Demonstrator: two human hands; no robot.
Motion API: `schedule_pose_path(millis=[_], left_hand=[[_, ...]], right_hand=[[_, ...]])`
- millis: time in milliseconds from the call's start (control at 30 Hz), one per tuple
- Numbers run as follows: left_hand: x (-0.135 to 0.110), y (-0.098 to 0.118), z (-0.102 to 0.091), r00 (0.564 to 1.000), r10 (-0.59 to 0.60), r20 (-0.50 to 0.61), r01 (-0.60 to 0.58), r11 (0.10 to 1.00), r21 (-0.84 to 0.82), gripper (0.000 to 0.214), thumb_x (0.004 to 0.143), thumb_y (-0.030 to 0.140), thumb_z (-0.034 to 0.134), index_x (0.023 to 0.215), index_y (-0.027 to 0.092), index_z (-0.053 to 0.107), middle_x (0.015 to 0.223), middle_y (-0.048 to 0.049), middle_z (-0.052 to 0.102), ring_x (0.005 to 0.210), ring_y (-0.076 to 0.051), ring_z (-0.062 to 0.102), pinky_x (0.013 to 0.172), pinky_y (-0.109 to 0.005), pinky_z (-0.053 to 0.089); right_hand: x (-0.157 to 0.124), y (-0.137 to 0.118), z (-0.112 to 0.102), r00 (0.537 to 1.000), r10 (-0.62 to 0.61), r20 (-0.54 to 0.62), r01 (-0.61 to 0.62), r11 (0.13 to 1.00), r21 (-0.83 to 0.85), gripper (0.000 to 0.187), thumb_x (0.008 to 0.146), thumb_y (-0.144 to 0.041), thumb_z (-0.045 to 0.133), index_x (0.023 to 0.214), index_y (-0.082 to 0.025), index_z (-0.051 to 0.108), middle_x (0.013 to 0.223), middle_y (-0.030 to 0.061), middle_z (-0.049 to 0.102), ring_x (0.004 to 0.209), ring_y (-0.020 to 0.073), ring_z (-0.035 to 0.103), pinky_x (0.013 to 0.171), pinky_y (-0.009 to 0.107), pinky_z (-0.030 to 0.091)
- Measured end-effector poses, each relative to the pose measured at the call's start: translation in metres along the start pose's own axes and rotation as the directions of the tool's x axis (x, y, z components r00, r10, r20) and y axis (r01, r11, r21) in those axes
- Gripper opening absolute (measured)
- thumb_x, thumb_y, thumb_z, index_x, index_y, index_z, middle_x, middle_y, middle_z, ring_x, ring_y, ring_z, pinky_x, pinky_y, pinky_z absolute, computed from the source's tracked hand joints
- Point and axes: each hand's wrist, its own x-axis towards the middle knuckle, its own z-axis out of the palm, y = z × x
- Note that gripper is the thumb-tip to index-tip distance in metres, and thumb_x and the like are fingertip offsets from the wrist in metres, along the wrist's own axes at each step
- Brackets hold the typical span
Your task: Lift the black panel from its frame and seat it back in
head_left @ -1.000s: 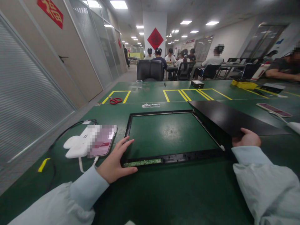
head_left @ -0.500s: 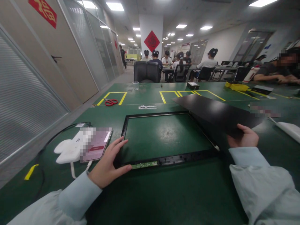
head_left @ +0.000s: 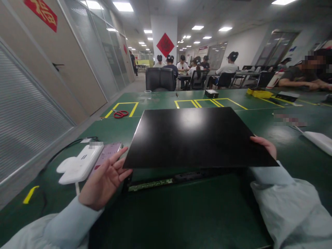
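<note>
A thin, glossy black panel (head_left: 199,141) hangs nearly level over a black frame (head_left: 192,175). My right hand (head_left: 266,147) grips the panel's right edge, thumb on top and the other fingers hidden beneath. At the near left corner, my left hand (head_left: 103,180) is open with its palm turned up. Its fingers are stretched out by the corner; whether they bear any weight I cannot tell. Most of the frame is covered by the panel, but its near side shows, with a green circuit strip (head_left: 150,184) on it.
Left of the frame lie a phone (head_left: 110,152) and a white charger-like device (head_left: 80,166) with cables. Red-handled scissors (head_left: 120,114), a clear cup (head_left: 147,94) and a small black box (head_left: 211,93) are farther back. At the right edge rests a white device (head_left: 319,141). People sit beyond.
The black panel has swung left from beside the frame to above it, carried by my right hand. My left hand has let go of the frame's left side and turned palm up.
</note>
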Motion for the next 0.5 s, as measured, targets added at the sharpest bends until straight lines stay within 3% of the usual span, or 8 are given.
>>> schedule_pose_path(millis=[133, 267, 367, 500], left_hand=[[-0.006, 0.007, 0.0, 0.999, -0.048, -0.004, 0.048, 0.998, 0.036, 0.05, 0.071, 0.025, 0.097, 0.12, 0.026, 0.087, 0.12, -0.0061, 0.088, 0.087, -0.024, 0.083, 0.07, -0.024, 0.068], [-0.008, 0.009, 0.004, 0.994, 0.059, -0.088, -0.054, 0.997, 0.05, 0.042, 0.074, 0.02, 0.092, 0.116, 0.025, 0.088, 0.121, -0.0028, 0.088, 0.073, -0.016, 0.078, 0.06, -0.016, 0.062], [-0.004, 0.013, 0.004, 0.989, 0.096, -0.112, -0.081, 0.988, 0.129, 0.038, 0.071, 0.024, 0.092, 0.108, 0.025, 0.09, 0.115, -0.0026, 0.089, 0.086, -0.025, 0.082, 0.063, -0.022, 0.066], [0.0, 0.017, 0.003, 0.976, 0.149, -0.159, -0.118, 0.974, 0.194, 0.034, 0.07, 0.032, 0.088, 0.103, 0.027, 0.091, 0.11, -0.0032, 0.089, 0.12, -0.04, 0.078, 0.086, -0.038, 0.072]], right_hand=[[-0.002, 0.0, 0.01, 0.984, 0.148, 0.103, -0.135, 0.982, -0.129, 0.033, 0.073, -0.034, 0.078, 0.106, -0.036, 0.08, 0.109, 0.0021, 0.086, 0.118, 0.0368, 0.079, 0.103, 0.055, 0.067], [-0.005, -0.001, 0.024, 0.95, 0.275, 0.149, -0.241, 0.947, -0.211, 0.041, 0.076, -0.033, 0.076, 0.117, -0.034, 0.078, 0.122, 0.0009, 0.085, 0.123, 0.0324, 0.078, 0.107, 0.048, 0.065], [-0.01, -0.001, 0.03, 0.915, 0.364, 0.174, -0.319, 0.917, -0.241, 0.039, 0.076, -0.028, 0.075, 0.115, -0.03, 0.078, 0.115, 0.0022, 0.086, 0.111, 0.029, 0.082, 0.095, 0.043, 0.068], [-0.008, 0.0, 0.029, 0.923, 0.345, 0.172, -0.301, 0.923, -0.238, 0.036, 0.075, -0.022, 0.075, 0.111, -0.024, 0.079, 0.101, 0.005, 0.087, 0.089, 0.0234, 0.083, 0.075, 0.033, 0.068]])
